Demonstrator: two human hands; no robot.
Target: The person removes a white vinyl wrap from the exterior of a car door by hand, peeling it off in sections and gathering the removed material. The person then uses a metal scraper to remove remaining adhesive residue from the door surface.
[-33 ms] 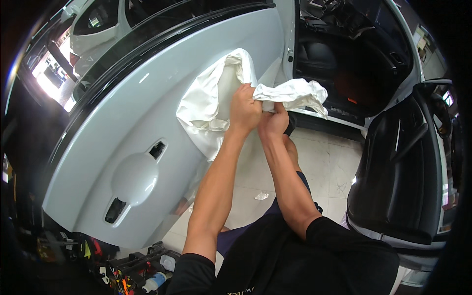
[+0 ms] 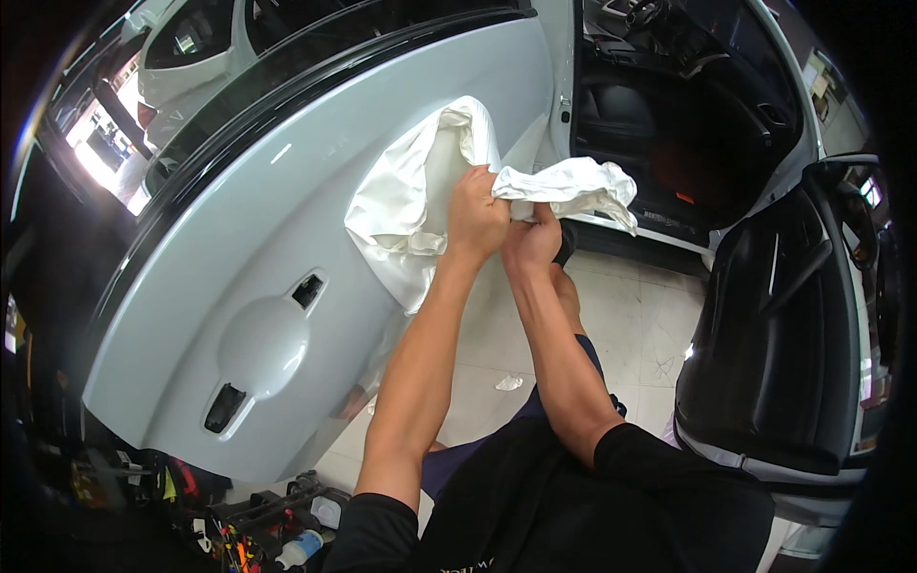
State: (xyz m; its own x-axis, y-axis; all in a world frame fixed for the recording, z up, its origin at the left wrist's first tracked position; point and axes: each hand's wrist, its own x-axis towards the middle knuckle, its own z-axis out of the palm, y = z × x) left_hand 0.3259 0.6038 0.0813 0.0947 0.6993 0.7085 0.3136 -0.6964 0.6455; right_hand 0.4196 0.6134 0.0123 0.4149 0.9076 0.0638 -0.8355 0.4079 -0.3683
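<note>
A grey-white car door (image 2: 325, 181) stands open on my left, its outer face towards me, with two dark openings at the handle recess. Loose folds of glossy white film (image 2: 392, 196) hang off its middle and bunch up between my hands. My left hand (image 2: 478, 218) is closed in a fist around the gathered film, close to the door. Just right of it and slightly lower, my right hand (image 2: 532, 239) is closed on the same bunch. A crumpled end of the film sticks out to the right above my right hand. My fingertips are partly hidden.
Behind the film is the car's dark doorway with a black seat (image 2: 616, 110). Another open door with a black inner panel (image 2: 774, 325) stands on my right. Tools and a bottle (image 2: 301, 547) lie at the lower left. A white scrap (image 2: 509, 383) lies on the tiled floor (image 2: 611, 306).
</note>
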